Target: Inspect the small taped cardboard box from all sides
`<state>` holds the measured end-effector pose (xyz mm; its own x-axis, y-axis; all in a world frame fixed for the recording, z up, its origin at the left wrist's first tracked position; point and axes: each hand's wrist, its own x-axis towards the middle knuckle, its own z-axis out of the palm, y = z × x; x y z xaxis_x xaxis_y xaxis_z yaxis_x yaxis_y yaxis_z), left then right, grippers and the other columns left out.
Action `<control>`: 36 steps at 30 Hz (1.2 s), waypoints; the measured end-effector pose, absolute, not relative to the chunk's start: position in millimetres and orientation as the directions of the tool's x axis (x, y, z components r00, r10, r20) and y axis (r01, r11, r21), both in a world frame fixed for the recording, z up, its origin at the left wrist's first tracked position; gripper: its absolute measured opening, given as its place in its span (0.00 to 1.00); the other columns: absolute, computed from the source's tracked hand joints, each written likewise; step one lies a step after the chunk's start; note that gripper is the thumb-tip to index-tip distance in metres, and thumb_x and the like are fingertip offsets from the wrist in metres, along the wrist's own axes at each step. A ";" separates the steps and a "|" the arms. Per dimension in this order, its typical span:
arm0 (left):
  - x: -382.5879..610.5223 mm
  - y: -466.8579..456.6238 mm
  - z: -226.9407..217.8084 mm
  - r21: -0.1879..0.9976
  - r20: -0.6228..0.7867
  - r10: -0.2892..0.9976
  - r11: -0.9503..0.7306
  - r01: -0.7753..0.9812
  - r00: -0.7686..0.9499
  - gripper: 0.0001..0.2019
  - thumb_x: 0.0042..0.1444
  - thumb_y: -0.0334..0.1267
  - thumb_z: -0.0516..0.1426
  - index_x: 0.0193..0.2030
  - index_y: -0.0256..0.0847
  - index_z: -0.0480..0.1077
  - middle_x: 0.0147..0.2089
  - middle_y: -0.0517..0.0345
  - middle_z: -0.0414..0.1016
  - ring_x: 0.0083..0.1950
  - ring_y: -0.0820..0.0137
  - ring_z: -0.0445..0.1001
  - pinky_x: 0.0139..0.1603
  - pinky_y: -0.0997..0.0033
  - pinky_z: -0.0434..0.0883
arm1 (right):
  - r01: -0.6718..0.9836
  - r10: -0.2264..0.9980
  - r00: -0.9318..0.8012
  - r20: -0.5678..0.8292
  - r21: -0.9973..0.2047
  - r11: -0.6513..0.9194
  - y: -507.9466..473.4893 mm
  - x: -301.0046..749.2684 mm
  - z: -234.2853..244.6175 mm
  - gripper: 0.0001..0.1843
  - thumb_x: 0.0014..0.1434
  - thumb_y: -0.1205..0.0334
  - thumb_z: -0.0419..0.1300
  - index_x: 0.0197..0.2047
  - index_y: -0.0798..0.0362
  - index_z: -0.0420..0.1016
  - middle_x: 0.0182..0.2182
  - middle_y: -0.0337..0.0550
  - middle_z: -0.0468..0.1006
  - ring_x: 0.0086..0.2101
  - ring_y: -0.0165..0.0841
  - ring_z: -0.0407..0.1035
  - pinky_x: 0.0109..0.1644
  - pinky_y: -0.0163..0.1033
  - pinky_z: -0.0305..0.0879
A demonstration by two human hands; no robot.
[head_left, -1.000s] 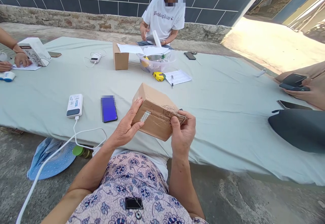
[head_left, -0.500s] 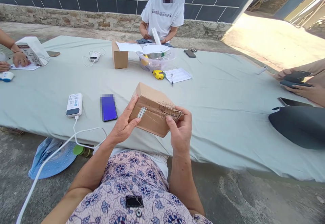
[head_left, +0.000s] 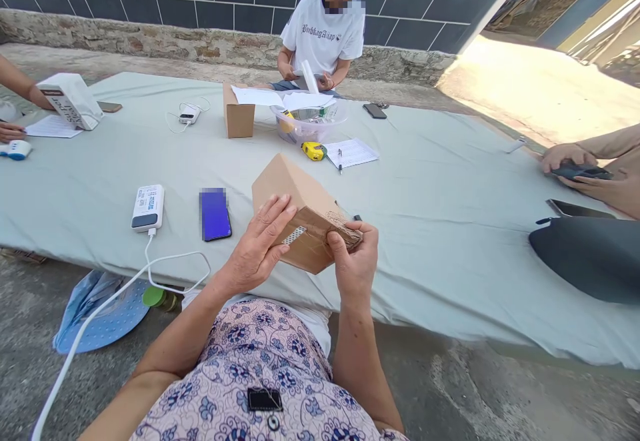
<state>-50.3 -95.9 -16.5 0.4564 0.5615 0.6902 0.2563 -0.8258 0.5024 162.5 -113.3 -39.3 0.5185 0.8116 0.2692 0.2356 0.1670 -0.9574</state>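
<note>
I hold a brown cardboard box [head_left: 295,191] tilted in the air above the near edge of the pale green sheet [head_left: 440,201]. My left hand [head_left: 257,248] wraps its fingers over the box's near left side, by a small white patch on the cardboard. My right hand [head_left: 356,261] grips the right end, where crumpled clear tape covers the corner, with the thumb pressed on that tape.
A white power bank [head_left: 147,207] with a cable and a blue-screened phone [head_left: 215,214] lie to the left. A second box [head_left: 239,116], a plastic tub [head_left: 307,120], a yellow tape measure [head_left: 313,150] and papers sit further off. Other people sit opposite and at both sides.
The box has tipped so its far end rises higher, and my left hand has slid further over its near face. My right hand stays clamped on the taped end.
</note>
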 end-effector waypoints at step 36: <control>-54.3 -89.8 -21.4 0.831 0.474 0.827 -0.534 0.156 0.303 0.33 0.71 0.41 0.53 0.79 0.54 0.48 0.82 0.55 0.47 0.82 0.58 0.48 0.81 0.52 0.49 | 0.129 0.847 0.398 0.351 -0.936 0.327 -104.9 161.5 -48.3 0.26 0.63 0.41 0.60 0.57 0.48 0.71 0.34 0.37 0.73 0.35 0.33 0.69 0.42 0.40 0.68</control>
<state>-54.3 -89.8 -21.4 0.3025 0.8268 0.4741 0.1562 -0.5337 0.8311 161.5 -104.9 -48.3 0.3983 0.8474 0.3512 0.1287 0.3274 -0.9361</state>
